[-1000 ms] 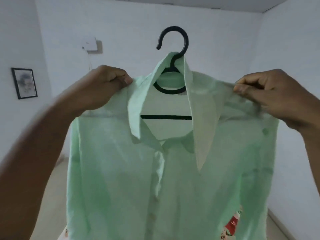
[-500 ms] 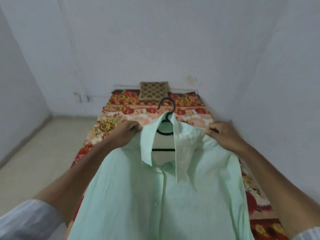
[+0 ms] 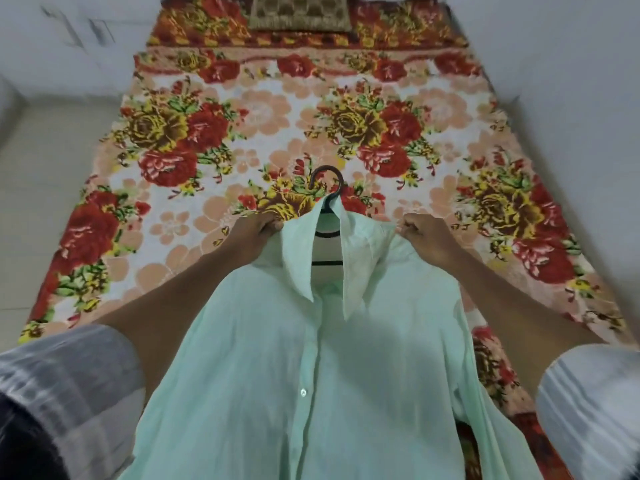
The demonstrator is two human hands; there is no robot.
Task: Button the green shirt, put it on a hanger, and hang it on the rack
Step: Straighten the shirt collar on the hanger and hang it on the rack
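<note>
Green shirt [image 3: 311, 375]: lower centre of the frame, spread front-up and held out over the bed [image 3: 242, 109]; 1 shirt, placket closed as far as can be seen, 1 button plainly visible low on it.
Hanger [image 3: 327, 188]: 1 dark hanger inside the shirt, its hook poking out of the collar at mid-frame, its bar showing through the open neck.
Left hand [image 3: 254, 233]: grip clenched on the shirt's shoulder at left of the collar, likely pinching cloth and hanger arm together so the shirt stays seated.
Right hand [image 3: 424, 237]: grip clenched on the opposite shoulder, right of the collar; 2 hands give an even hold and keep the shirt level.
Pillow [image 3: 299, 12]: 1 patterned pillow at top centre, on the bed's far end.
Rack: not in view.
Progress: buttoning and hanger steps look done; hanging remains.
</note>
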